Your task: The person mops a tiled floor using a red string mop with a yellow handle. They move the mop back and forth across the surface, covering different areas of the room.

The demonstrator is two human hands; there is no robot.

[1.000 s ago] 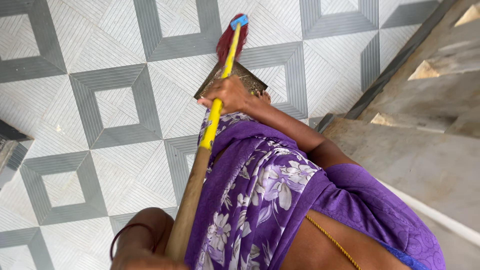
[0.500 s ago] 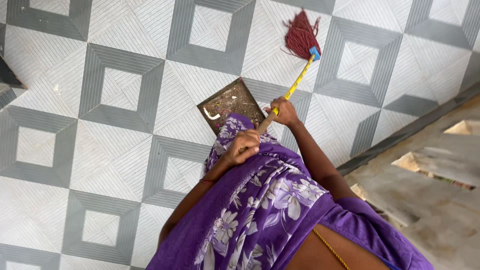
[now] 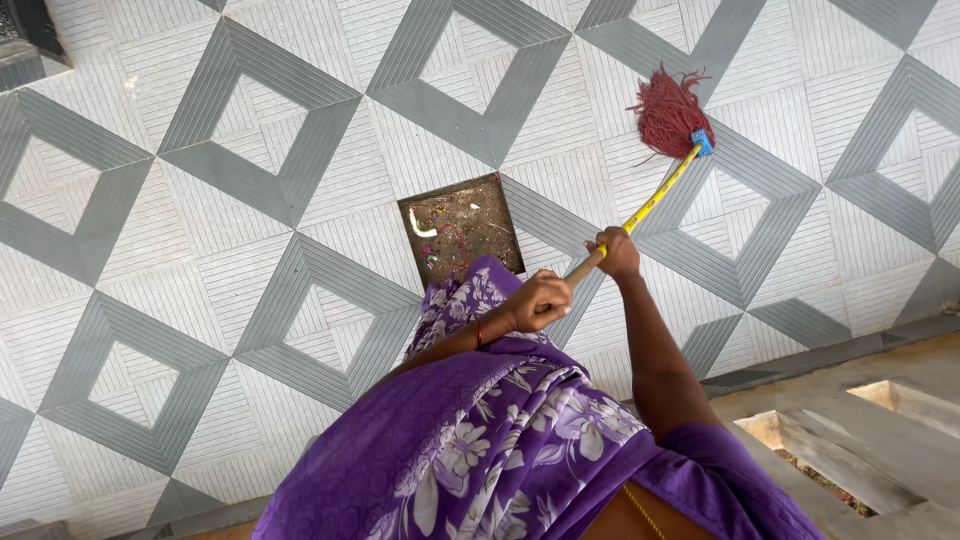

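Right hand (image 3: 617, 254) and left hand (image 3: 540, 298) clench the mop handle (image 3: 655, 197), hiding its end.

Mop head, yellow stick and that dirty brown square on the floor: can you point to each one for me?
red mop head (image 3: 667, 112), head view, middle of the red strands.
yellow stick (image 3: 655, 197), head view, yellow part of the handle.
brown square (image 3: 462, 228), head view, centre of its littered surface.
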